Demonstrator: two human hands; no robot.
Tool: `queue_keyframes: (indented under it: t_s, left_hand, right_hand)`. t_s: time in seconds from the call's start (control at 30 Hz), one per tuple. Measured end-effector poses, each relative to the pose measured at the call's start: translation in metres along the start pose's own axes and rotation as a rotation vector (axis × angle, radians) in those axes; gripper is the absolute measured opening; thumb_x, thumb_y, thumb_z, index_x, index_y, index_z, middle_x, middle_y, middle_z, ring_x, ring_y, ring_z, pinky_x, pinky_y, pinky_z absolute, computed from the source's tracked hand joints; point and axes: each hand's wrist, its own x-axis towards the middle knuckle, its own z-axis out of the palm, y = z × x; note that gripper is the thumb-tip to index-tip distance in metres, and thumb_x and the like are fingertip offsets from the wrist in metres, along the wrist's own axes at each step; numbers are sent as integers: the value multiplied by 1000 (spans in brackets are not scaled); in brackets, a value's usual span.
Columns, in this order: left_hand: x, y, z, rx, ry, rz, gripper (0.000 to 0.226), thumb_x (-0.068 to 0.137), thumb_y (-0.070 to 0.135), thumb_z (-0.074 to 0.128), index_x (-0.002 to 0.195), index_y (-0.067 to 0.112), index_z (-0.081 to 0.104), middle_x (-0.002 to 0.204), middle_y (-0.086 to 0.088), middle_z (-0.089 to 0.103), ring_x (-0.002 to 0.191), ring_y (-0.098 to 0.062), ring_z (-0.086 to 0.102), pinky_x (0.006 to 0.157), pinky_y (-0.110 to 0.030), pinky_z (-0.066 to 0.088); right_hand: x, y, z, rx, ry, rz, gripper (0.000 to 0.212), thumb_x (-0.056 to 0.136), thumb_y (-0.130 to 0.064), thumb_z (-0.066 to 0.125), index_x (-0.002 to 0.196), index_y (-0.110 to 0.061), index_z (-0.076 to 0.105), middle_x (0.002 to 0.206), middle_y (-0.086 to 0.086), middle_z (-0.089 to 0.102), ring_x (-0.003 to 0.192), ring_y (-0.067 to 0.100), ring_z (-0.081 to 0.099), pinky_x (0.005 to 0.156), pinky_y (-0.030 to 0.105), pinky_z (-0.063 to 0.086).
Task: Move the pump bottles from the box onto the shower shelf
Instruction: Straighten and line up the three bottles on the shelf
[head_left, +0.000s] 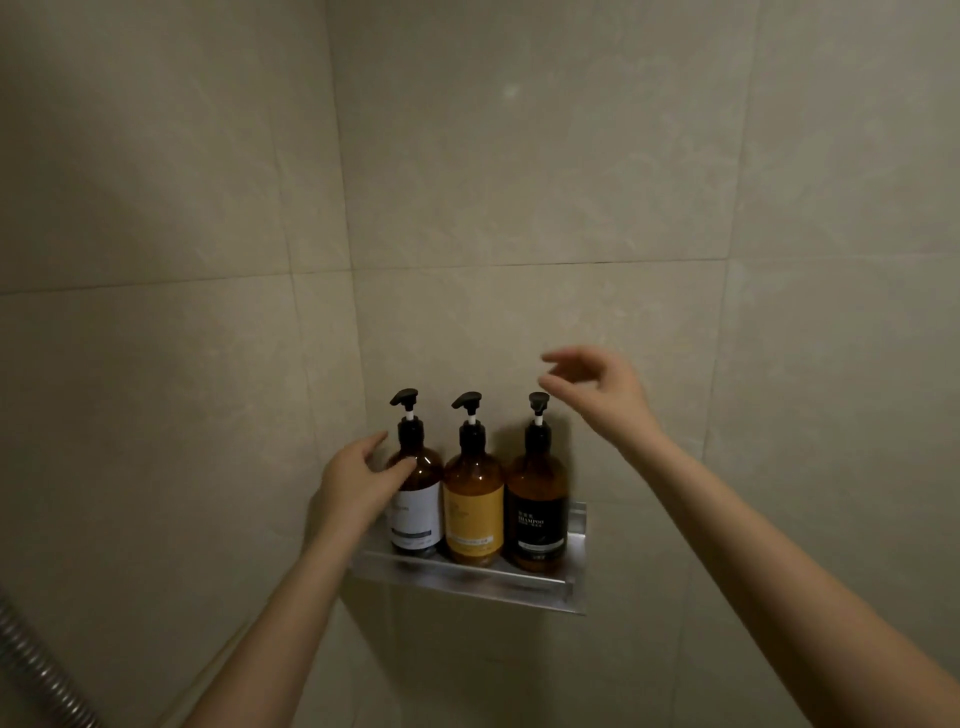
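Here we see three pump bottles standing upright, side by side and close together, on the metal shower shelf (467, 579) in the corner of the tiled wall (519, 208). The white-label pump bottle (418, 514) is at the left, the yellow-label pump bottle (474, 514) is in the middle, and the black-label shampoo bottle (537, 514) is at the right. The long axis of each one is vertical, with the pump on top.

The relation that matters, we think, is between the left hand (358, 480) and the white-label pump bottle. This hand comes from the left side. Its thumb lies across the brown shoulder of the bottle and the other fingers reach toward the neck, so it seems to grasp the bottle lightly from the side. The bottle is just to the right of the palm, and the left hand is clearly the nearer one to it.

The right hand (597, 387) hangs in the air above and to the right of the pump head (538, 401) of the black-label shampoo bottle, apart from it. Its fingers are loose and half spread, and they hold nothing.

We judge that the placing is almost done and that only a small adjustment of the left bottle may be wanted. The box is not in view, so we cannot tell if more bottles wait there. A shower hose (36, 670) shows at the lower left edge.
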Motion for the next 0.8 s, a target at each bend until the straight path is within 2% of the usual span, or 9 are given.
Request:
queue_keyframes:
  t_s: [0.07, 0.13, 0.23, 0.33, 0.47, 0.53, 0.6, 0.67, 0.8]
  left_hand:
    - [-19, 15, 9, -69, 259, 60, 40, 77, 28, 69, 116, 16, 64, 111, -3, 69, 98, -13, 65, 71, -16, 47]
    - [-34, 31, 23, -127, 345, 110, 28, 78, 26, 68, 105, 17, 68, 94, 1, 72, 82, -8, 67, 61, -8, 41]
    - [-48, 41, 44, -109, 262, 92, 32, 78, 33, 68, 108, 20, 66, 97, 6, 70, 82, -2, 63, 64, -10, 46]
    - [-52, 40, 57, -59, 198, 92, 42, 75, 38, 70, 113, 20, 64, 102, 9, 68, 87, -2, 61, 72, -19, 50]
    - [-56, 43, 63, 18, 138, 186, 24, 72, 37, 73, 94, 28, 69, 84, 19, 64, 77, 1, 60, 66, -16, 49]
    - [-56, 44, 63, 46, 163, 192, 24, 71, 32, 75, 94, 25, 70, 82, 18, 61, 74, 2, 56, 63, -8, 42]
    - [-56, 44, 63, 58, 178, 192, 29, 71, 29, 76, 98, 21, 70, 86, 12, 65, 76, 1, 54, 62, -5, 35]
    - [-56, 44, 63, 66, 173, 195, 34, 72, 29, 76, 103, 18, 69, 92, 6, 68, 80, 1, 54, 68, -9, 38]
    - [-57, 45, 61, 75, 178, 214, 39, 72, 27, 77, 108, 15, 68, 99, 1, 69, 90, -7, 61, 76, -15, 43]
  right_hand:
    - [19, -27, 11, -153, -145, -105, 18, 82, -22, 69, 100, -24, 68, 86, -10, 66, 80, 1, 62, 68, 15, 49]
    - [33, -44, 28, -289, -314, -142, 17, 84, -24, 66, 99, -19, 69, 92, -6, 67, 80, 3, 60, 67, 17, 47]
    - [48, -54, 52, -387, -423, -76, 26, 86, -33, 63, 101, -13, 69, 92, -2, 67, 74, 4, 57, 60, 16, 43]
    - [58, -52, 65, -484, -476, 57, 35, 86, -40, 62, 101, -9, 68, 73, -3, 63, 65, 6, 56, 54, 19, 42]
    - [65, -43, 69, -588, -537, 204, 42, 83, -43, 64, 102, -5, 67, 78, 4, 66, 67, 14, 60, 52, 20, 44]
    - [66, -40, 68, -563, -563, 271, 44, 82, -43, 65, 104, -5, 65, 83, 7, 68, 70, 16, 61, 55, 21, 47]
    - [67, -39, 67, -509, -586, 296, 43, 82, -41, 66, 104, -4, 66, 83, 7, 68, 74, 18, 61, 65, 25, 51]
    - [68, -38, 66, -465, -609, 271, 41, 82, -38, 67, 103, -2, 67, 77, 5, 66, 75, 18, 62, 73, 28, 53]
    - [71, -37, 64, -417, -650, 227, 37, 82, -34, 68, 101, -3, 67, 72, 2, 64, 72, 16, 62, 71, 26, 54]
